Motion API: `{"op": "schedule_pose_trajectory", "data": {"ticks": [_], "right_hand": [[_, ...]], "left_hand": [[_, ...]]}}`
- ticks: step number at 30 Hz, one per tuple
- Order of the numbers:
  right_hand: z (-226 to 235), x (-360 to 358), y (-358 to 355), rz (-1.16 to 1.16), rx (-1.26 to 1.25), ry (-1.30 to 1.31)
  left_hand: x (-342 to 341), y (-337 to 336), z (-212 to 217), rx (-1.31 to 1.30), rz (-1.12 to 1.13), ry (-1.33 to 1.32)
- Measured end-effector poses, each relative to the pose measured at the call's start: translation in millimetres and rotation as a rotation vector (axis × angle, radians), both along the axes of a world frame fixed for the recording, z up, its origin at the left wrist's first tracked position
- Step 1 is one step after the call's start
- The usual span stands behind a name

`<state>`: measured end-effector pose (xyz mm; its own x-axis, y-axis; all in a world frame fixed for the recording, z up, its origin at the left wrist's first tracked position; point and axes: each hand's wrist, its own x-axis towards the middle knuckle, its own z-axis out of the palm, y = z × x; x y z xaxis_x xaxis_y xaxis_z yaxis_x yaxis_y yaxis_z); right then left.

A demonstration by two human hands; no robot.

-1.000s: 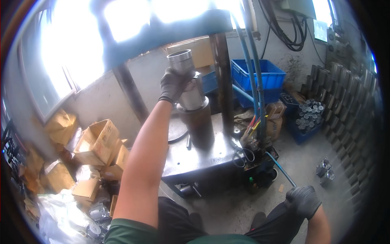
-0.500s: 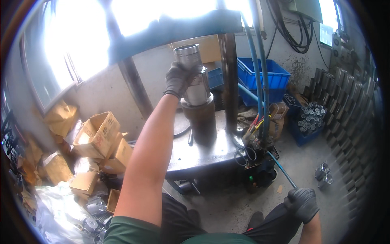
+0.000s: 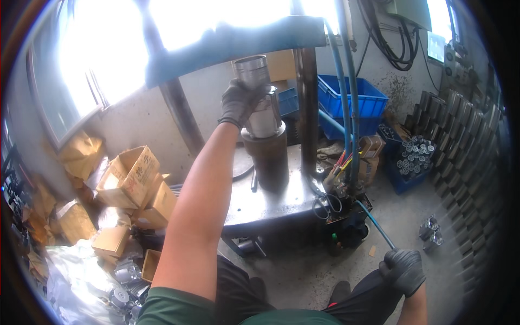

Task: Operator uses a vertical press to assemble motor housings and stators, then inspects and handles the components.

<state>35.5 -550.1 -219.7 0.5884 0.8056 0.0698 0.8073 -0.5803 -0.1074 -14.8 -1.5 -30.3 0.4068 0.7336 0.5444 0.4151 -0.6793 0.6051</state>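
Note:
My gloved left hand (image 3: pixel 242 102) is wrapped round the metal cylinder sleeve (image 3: pixel 252 69), whose open rim faces up under the press frame's blue crossbeam (image 3: pixel 238 44). Below the hand, a bright metal housing (image 3: pixel 264 120) sits upright on top of a dark thick cylinder (image 3: pixel 266 162). That cylinder stands on the steel press table (image 3: pixel 241 208). At the lower right my gloved right hand (image 3: pixel 403 271) is closed round the end of a blue lever rod (image 3: pixel 376 223), which runs up to the valve block at the right of the table.
Cardboard boxes (image 3: pixel 129 176) and a white plastic bag (image 3: pixel 76 279) with metal parts lie at left. Blue crates (image 3: pixel 352 97) stand behind the press's right post (image 3: pixel 307 108). Stacked metal tubes (image 3: pixel 455 135) line the right wall. Blue hoses (image 3: pixel 353 119) hang beside the press.
Both hands keep their grips and nearly the same places. The view has tilted very slightly; the sleeve's rim now sits closer to the crossbeam.

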Motion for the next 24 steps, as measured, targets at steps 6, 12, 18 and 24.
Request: {"op": "schedule_pose_trajectory", "data": {"ticks": [6,12,18,24], "right_hand": [[18,10,6,0.043,-0.196,0.058],[29,38,8,0.113,0.065,0.066],[21,33,0,0.215,-0.36,0.072],[34,27,10,0.072,-0.057,0.078]], "left_hand": [[1,6,-5,-0.008,-0.009,-0.021],[5,14,-6,0.034,0.013,-0.001],[6,20,-8,0.021,0.015,0.019],[6,6,-8,0.055,0.051,-0.029]]}}
